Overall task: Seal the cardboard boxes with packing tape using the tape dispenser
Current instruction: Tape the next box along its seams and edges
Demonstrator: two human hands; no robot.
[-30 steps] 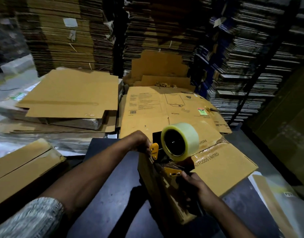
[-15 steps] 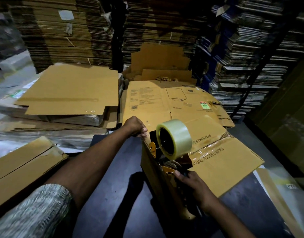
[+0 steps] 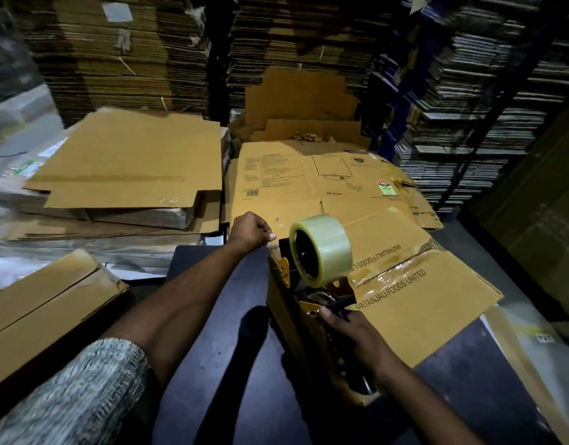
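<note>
A brown cardboard box (image 3: 414, 303) printed "PATANJALI FOODS LIMITED" stands on a dark table (image 3: 218, 364), with shiny clear tape along its centre seam. My right hand (image 3: 353, 335) grips the handle of a yellow and black tape dispenser (image 3: 308, 284) that rests at the box's near left edge. A roll of clear tape (image 3: 321, 248) sits on the dispenser. My left hand (image 3: 252, 231), fingers curled, holds the box's far left corner.
Flattened printed cartons (image 3: 308, 181) lie behind the box. A pile of flat cardboard (image 3: 129, 162) sits to the left, and a long closed box (image 3: 42, 303) lies at the near left. Tall stacks of cardboard sheets (image 3: 116, 53) line the back and right.
The dispenser and my right hand have drawn back toward me along the box. My left hand has moved away from the dispenser to the box's far corner.
</note>
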